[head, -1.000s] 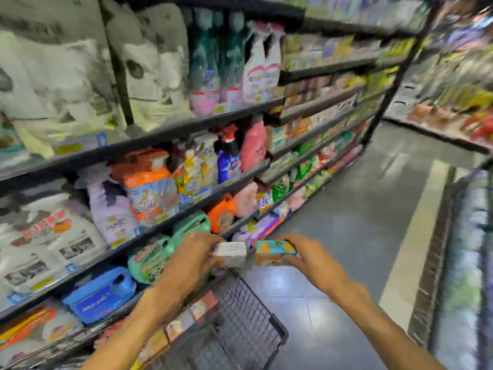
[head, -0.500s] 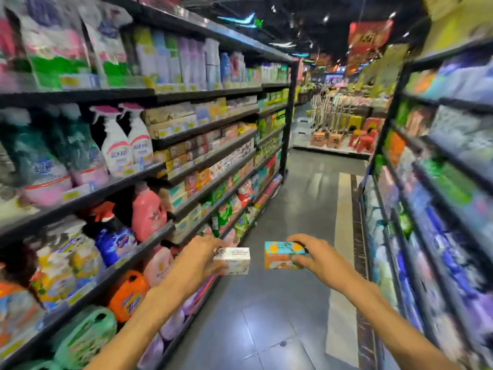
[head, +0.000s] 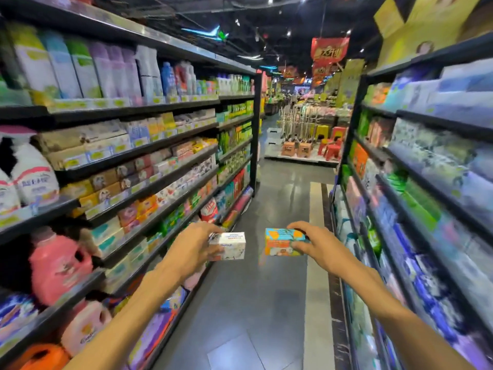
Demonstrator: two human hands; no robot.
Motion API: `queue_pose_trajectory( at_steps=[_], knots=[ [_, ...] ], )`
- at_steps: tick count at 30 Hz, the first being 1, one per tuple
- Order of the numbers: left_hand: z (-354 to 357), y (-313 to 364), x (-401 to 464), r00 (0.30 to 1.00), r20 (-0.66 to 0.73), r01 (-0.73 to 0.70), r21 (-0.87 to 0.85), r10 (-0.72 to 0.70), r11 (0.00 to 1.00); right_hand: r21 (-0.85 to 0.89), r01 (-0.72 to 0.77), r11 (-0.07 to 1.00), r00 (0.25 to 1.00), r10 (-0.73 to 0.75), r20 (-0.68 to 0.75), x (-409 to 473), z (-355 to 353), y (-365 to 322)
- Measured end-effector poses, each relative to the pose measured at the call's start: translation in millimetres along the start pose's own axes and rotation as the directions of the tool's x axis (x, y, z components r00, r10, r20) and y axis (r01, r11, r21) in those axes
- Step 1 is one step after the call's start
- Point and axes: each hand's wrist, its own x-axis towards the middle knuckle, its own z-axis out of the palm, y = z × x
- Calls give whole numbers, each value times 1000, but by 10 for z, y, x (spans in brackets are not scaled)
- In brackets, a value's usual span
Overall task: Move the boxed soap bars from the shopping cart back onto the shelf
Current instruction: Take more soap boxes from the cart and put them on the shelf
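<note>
a: so what's different from a second ago?

b: well, the whole view swung up. the shopping cart that sat under the hands is out of sight now, and the aisle runs straight ahead with the soap shelves off to the left of both grips. i'd read that as the carry leg: boxes lifted out, none shelved yet.

a: and the boxes themselves?

b: same hold as before. the left hand is clamped round the white soap box, fingers over its top and near end. the right hand pinches the orange and teal soap box, thumb under, fingers on top. the two boxes hang side by side over the floor, apart, with a small gap between them.

a: anything around them?

b: going down in size: the right-hand shelving just past the right grip (blurred packs, can't tell what), pink detergent jugs below and left of the left grip, red plastic stools far beyond both.

a: obstacles?

b: nothing sits between the grips and the soap rows. those rows look tightly packed though, so finding a slot may be the fiddly part.
</note>
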Motion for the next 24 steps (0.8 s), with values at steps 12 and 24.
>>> queue_pose_trajectory(
  at_steps=[12, 24],
  knots=[
    [598, -917, 2525, 998, -35, -59, 10, 59, 998, 0, -27, 1000, 999, 27, -39, 2285, -107, 869],
    [1127, -1947, 4837, 997, -57, -47, 32, 49, 998, 43, -46, 998, 998, 48, -47, 4838, -52, 1892]
  ],
)
